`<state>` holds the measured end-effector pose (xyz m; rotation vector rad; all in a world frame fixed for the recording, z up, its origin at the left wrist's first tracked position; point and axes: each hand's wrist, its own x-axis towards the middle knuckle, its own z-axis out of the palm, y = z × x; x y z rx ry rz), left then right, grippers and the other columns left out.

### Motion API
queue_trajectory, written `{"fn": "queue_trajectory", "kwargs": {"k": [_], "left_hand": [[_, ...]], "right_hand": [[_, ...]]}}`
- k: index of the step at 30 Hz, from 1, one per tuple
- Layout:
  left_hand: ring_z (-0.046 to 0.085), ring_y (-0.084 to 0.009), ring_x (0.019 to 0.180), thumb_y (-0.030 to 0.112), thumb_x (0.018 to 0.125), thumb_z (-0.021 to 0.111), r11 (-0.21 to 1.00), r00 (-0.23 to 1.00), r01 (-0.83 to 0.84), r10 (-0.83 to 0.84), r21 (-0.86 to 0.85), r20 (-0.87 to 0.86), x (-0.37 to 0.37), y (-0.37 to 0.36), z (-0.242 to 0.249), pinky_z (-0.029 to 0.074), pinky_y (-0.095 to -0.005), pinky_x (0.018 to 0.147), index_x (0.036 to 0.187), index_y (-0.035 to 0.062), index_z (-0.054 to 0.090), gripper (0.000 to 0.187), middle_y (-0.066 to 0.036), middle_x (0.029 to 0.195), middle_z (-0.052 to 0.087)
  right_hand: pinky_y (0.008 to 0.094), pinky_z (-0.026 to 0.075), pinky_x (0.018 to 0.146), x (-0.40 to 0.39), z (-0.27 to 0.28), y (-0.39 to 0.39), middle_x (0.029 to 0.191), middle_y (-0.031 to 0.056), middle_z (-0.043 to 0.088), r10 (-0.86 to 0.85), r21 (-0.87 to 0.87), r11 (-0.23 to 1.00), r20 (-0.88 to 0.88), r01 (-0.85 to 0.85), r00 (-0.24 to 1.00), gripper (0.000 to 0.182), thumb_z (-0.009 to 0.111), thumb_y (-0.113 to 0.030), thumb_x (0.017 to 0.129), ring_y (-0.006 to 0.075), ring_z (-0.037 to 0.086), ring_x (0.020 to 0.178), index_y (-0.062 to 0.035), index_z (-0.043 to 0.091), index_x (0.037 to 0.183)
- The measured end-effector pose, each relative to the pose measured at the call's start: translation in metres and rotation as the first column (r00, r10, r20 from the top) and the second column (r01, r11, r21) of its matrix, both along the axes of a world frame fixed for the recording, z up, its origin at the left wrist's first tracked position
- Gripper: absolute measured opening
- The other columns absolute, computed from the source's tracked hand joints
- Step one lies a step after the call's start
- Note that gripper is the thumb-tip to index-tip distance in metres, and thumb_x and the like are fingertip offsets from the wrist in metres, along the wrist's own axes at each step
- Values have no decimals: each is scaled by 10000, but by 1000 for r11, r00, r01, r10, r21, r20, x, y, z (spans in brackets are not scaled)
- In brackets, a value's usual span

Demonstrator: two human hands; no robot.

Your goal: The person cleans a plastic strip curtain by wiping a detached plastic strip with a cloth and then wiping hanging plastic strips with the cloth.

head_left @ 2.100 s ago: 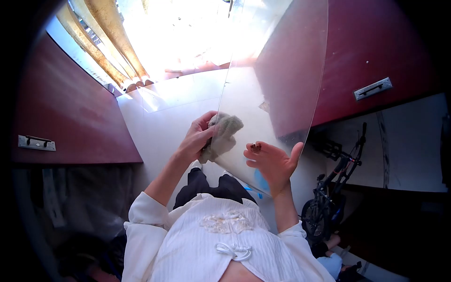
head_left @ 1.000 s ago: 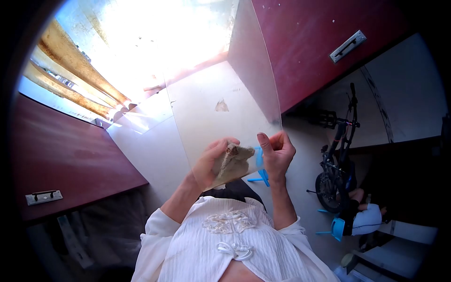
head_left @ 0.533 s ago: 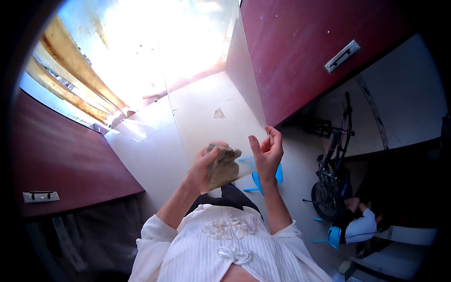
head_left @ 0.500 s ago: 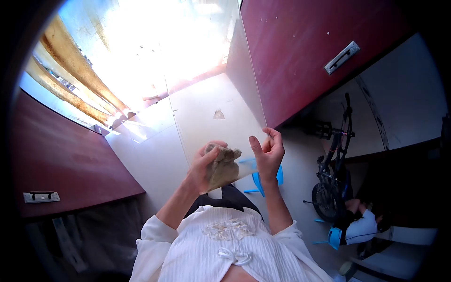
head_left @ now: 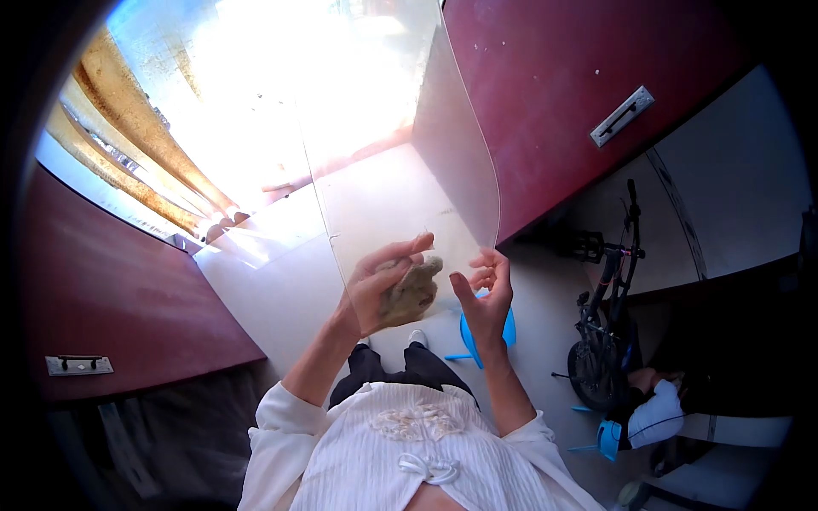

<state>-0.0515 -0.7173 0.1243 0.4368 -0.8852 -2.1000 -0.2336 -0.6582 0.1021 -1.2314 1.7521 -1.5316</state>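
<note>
A large clear plastic sheet (head_left: 388,192) stretches up from my hands, its right edge bowed into a curve. My left hand (head_left: 375,277) is closed at the sheet's lower left, gripping a crumpled grey-beige rag (head_left: 413,289), part of which shows through the clear plastic. My right hand (head_left: 487,298) is at the sheet's lower right edge, fingers curled around it and thumb standing a little apart. Part of the rag is hidden by my left fingers.
Blue stool (head_left: 487,332) stands beyond my right wrist. Dark red cabinet panels (head_left: 562,94) flank me, with a bright window (head_left: 281,77) and yellowish curtain (head_left: 128,111) ahead. At right are a bicycle (head_left: 605,315) and a seated person (head_left: 654,417).
The sheet's right edge has gone from straight to bowed. My left fingers have shifted over the rag, now stretched toward the right. My feet have come into view below.
</note>
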Motion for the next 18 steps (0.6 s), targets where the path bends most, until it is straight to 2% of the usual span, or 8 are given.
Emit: {"fn": "queue_trajectory", "kwargs": {"k": [2, 3, 6, 7, 8, 10, 13, 18], "left_hand": [[537, -176, 1064, 99, 904, 512, 999, 1000, -16, 16, -52, 6, -2, 1, -7, 479, -340, 870, 1262, 6, 497, 370, -61, 1179, 527], [533, -186, 1088, 85, 900, 515, 993, 999, -40, 42, -108, 14, -2, 1, -8, 477, -349, 881, 1214, 2, 529, 325, -75, 1219, 519], [537, -200, 1071, 93, 909, 515, 998, 997, -32, 29, -44, -65, -2, 5, 2, 478, -354, 884, 1162, 16, 544, 265, -91, 1194, 526], [537, -200, 1071, 93, 909, 515, 998, 997, -32, 29, -44, -65, -1, 6, 4, 478, -354, 884, 1162, 16, 544, 265, -91, 1194, 526], [541, -207, 1059, 136, 915, 520, 999, 999, -46, 47, 20, -25, 1, 7, 5, 478, -357, 885, 1177, 24, 531, 285, -101, 1190, 527], [546, -214, 1047, 180, 922, 525, 994, 997, -73, 72, 83, 18, 4, 7, 5, 479, -359, 885, 1192, 32, 518, 308, -111, 1185, 528], [561, -221, 1031, 335, 885, 578, 950, 989, 143, -128, 278, -71, 13, 8, 0, 467, -371, 906, 1263, 28, 455, 502, -130, 1187, 534], [563, -242, 1084, 259, 891, 575, 945, 982, 186, -173, 269, -71, 30, 8, -26, 463, -389, 930, 1268, 14, 452, 466, -144, 1188, 559]], "right_hand": [[258, 430, 678, -1, 4, -13, 937, 61, 555, -48, -224, 975, -230, -5, 972, 816, 820, -426, 661, 121, 491, 732, -17, 428, 1249], [298, 423, 747, -1, 9, -19, 1028, 101, 557, -35, -212, 977, -242, -18, 970, 923, 821, -460, 640, 173, 498, 820, -19, 368, 1313], [259, 420, 651, 3, 38, -37, 925, 71, 555, 80, -166, 981, -128, -101, 989, 932, 825, -461, 636, 118, 488, 730, -6, 369, 1309], [206, 366, 539, -6, 41, -44, 731, 4, 516, 170, -51, 984, -63, -173, 983, 910, 826, -439, 650, 57, 432, 599, 21, 382, 1298], [183, 288, 448, -6, 43, -53, 556, -66, 392, 200, -89, 977, 93, -192, 975, 790, 825, -393, 675, 17, 324, 479, 41, 457, 1224], [196, 241, 424, -9, 57, -55, 486, -95, 335, 218, 74, 965, 306, -251, 927, 590, 822, -337, 696, 10, 277, 444, 29, 554, 1073], [210, 194, 409, -7, 51, -57, 473, -102, 328, 358, 120, 905, 307, -409, 882, 452, 812, -302, 715, -2, 260, 435, 6, 588, 959], [204, 218, 424, 3, 52, -47, 502, -90, 426, 459, 53, 855, 387, -516, 800, 186, 745, -142, 765, -1, 319, 462, -35, 595, 736]]}}
